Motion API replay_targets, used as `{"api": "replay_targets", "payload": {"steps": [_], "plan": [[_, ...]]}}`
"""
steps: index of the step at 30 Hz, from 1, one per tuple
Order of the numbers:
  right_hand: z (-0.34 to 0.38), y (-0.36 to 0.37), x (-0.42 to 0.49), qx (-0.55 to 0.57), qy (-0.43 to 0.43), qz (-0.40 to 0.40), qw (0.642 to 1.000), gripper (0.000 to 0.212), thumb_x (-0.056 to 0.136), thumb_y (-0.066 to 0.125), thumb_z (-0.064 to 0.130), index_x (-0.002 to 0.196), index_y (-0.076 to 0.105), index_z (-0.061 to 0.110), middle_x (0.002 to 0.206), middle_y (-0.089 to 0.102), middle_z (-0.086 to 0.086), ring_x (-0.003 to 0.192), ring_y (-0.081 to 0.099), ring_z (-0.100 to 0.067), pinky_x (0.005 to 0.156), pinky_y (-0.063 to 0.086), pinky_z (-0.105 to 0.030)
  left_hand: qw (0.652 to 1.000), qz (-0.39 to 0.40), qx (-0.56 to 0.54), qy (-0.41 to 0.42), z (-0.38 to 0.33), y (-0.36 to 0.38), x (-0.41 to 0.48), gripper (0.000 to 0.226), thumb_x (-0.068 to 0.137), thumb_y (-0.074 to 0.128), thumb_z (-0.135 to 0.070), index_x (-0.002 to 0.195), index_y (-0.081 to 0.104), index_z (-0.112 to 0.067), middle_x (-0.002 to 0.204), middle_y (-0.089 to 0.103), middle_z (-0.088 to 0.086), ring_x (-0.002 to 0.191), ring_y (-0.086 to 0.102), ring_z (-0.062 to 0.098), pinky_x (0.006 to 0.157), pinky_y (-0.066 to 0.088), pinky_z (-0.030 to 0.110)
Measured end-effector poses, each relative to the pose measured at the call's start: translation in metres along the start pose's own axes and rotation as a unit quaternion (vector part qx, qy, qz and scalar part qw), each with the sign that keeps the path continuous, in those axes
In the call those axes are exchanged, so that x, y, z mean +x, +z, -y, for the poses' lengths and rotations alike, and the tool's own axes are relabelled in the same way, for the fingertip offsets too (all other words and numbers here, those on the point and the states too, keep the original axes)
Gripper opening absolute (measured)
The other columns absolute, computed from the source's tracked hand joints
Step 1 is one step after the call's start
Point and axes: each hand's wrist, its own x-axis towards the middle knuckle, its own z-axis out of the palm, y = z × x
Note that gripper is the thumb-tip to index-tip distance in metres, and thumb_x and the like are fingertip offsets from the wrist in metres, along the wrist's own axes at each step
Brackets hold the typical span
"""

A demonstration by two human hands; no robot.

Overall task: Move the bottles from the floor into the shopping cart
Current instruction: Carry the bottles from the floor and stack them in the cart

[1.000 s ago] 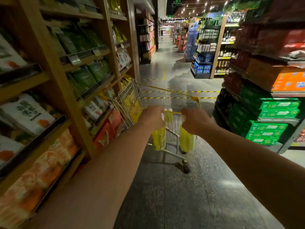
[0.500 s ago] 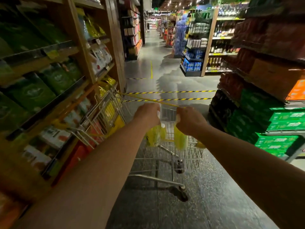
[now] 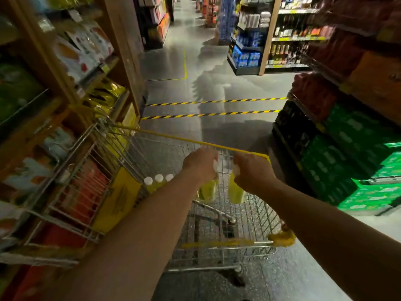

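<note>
Far left: wooden shelves (image 3: 121, 40) crammed with bagged goods, close against the wire side of the shopping cart (image 3: 173, 138). Inside the basket, near its left wall: three capped bottles (image 3: 159, 177), white tops in a row, yellow bodies mostly hidden behind the left forearm. Next, the left hand (image 3: 200, 164), fingers curled tight round the top of the first yellow bottle (image 3: 207, 191), held upright within the basket's outline. Just beside it, the right hand (image 3: 251, 171), gripping the top of the second yellow bottle (image 3: 236, 193) the same way, also upright, the two bottles side by side with a narrow gap. Whether either base touches the wire bottom: impossible to tell. Below both hands, the yellow handle (image 3: 217, 244) at the near end of the cart. Beyond the far rim, glossy grey floor (image 3: 206, 72) crossed by two strips of yellow-and-black tape (image 3: 214, 101). Far right: stacked green crates (image 3: 364, 177) under dark red and orange cartons.
</note>
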Motion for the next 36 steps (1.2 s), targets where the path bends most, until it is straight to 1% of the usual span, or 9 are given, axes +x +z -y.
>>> {"api": "replay_targets", "payload": {"steps": [3, 6, 10, 14, 20, 24, 27, 31, 36], "plan": [[-0.019, 0.029, 0.046, -0.012, -0.030, 0.042, 0.999, 0.027, 0.080, 0.057, 0.010, 0.106, 0.055, 0.015, 0.100, 0.064, -0.008, 0.089, 0.063, -0.029, 0.067, 0.051, -0.032, 1.000, 0.007, -0.003, -0.008, 0.003, 0.023, 0.044, 0.041, 0.078, 0.073, -0.017, 0.115, 0.056, -0.025, 0.122, 0.054, 0.006, 0.107, 0.056, 0.030, 0.080, 0.044, 0.033], [-0.035, 0.070, 0.079, 0.013, -0.042, 0.081, 0.996, 0.031, 0.082, 0.056, 0.005, 0.112, 0.052, 0.013, 0.101, 0.063, -0.009, 0.088, 0.062, -0.028, 0.066, 0.051, -0.033, 0.999, 0.033, -0.005, -0.022, 0.012, 0.055, 0.080, 0.041, 0.080, 0.068, -0.011, 0.116, 0.055, -0.023, 0.121, 0.053, 0.009, 0.107, 0.056, 0.032, 0.083, 0.046, 0.036], [-0.053, 0.122, 0.110, 0.014, -0.043, 0.121, 0.992, 0.036, 0.088, 0.056, 0.010, 0.123, 0.046, 0.015, 0.108, 0.060, -0.010, 0.091, 0.061, -0.028, 0.061, 0.039, -0.028, 0.998, 0.041, -0.016, -0.034, 0.031, 0.103, 0.123, 0.039, 0.082, 0.065, -0.005, 0.116, 0.056, -0.023, 0.118, 0.053, 0.008, 0.106, 0.056, 0.031, 0.083, 0.046, 0.037], [-0.066, 0.170, 0.136, -0.008, -0.043, 0.140, 0.989, 0.040, 0.091, 0.056, 0.016, 0.128, 0.042, 0.018, 0.113, 0.060, -0.006, 0.090, 0.062, -0.024, 0.061, 0.035, -0.025, 0.999, 0.027, 0.008, -0.018, 0.045, 0.147, 0.163, 0.036, 0.084, 0.065, -0.011, 0.117, 0.056, -0.021, 0.112, 0.060, 0.005, 0.102, 0.060, 0.029, 0.080, 0.046, 0.034], [-0.077, 0.232, 0.172, 0.000, -0.020, 0.162, 0.987, 0.031, 0.091, 0.056, 0.014, 0.121, 0.047, 0.015, 0.107, 0.061, -0.006, 0.084, 0.062, -0.022, 0.062, 0.045, -0.027, 0.999, 0.028, 0.011, -0.011, 0.068, 0.197, 0.207, 0.039, 0.083, 0.068, -0.009, 0.119, 0.055, -0.016, 0.109, 0.064, 0.005, 0.097, 0.063, 0.026, 0.076, 0.046, 0.033], [-0.077, 0.259, 0.185, 0.013, -0.015, 0.187, 0.982, 0.033, 0.090, 0.056, 0.011, 0.122, 0.048, 0.013, 0.113, 0.057, -0.008, 0.089, 0.062, -0.025, 0.072, 0.054, -0.034, 0.999, 0.046, -0.012, 0.017, 0.081, 0.221, 0.222, 0.029, 0.087, 0.064, -0.011, 0.114, 0.057, -0.013, 0.117, 0.057, 0.004, 0.095, 0.061, 0.019, 0.068, 0.041, 0.023], [-0.080, 0.272, 0.190, -0.001, -0.014, 0.183, 0.983, 0.032, 0.091, 0.055, 0.011, 0.122, 0.050, 0.014, 0.120, 0.051, -0.007, 0.087, 0.063, -0.025, 0.067, 0.053, -0.031, 0.998, 0.050, -0.018, 0.031, 0.089, 0.233, 0.231, 0.024, 0.088, 0.063, -0.012, 0.110, 0.056, -0.012, 0.119, 0.050, 0.003, 0.084, 0.060, 0.013, 0.063, 0.042, 0.020], [-0.084, 0.281, 0.195, -0.035, -0.015, 0.189, 0.981, 0.032, 0.093, 0.054, 0.013, 0.124, 0.047, 0.016, 0.123, 0.047, -0.005, 0.084, 0.063, -0.023, 0.058, 0.044, -0.026, 0.997, 0.058, -0.014, 0.041, 0.090, 0.243, 0.240, 0.030, 0.087, 0.064, -0.012, 0.115, 0.054, -0.012, 0.119, 0.050, 0.003, 0.084, 0.060, 0.014, 0.071, 0.052, 0.025], [-0.090, 0.295, 0.193, -0.054, -0.018, 0.194, 0.979, 0.029, 0.094, 0.054, 0.014, 0.121, 0.045, 0.016, 0.120, 0.047, -0.004, 0.078, 0.062, -0.021, 0.053, 0.040, -0.026, 0.997, 0.061, 0.015, 0.047, 0.095, 0.256, 0.239, 0.036, 0.089, 0.062, -0.012, 0.124, 0.052, -0.012, 0.122, 0.051, 0.002, 0.095, 0.060, 0.016, 0.080, 0.049, 0.024]]}}
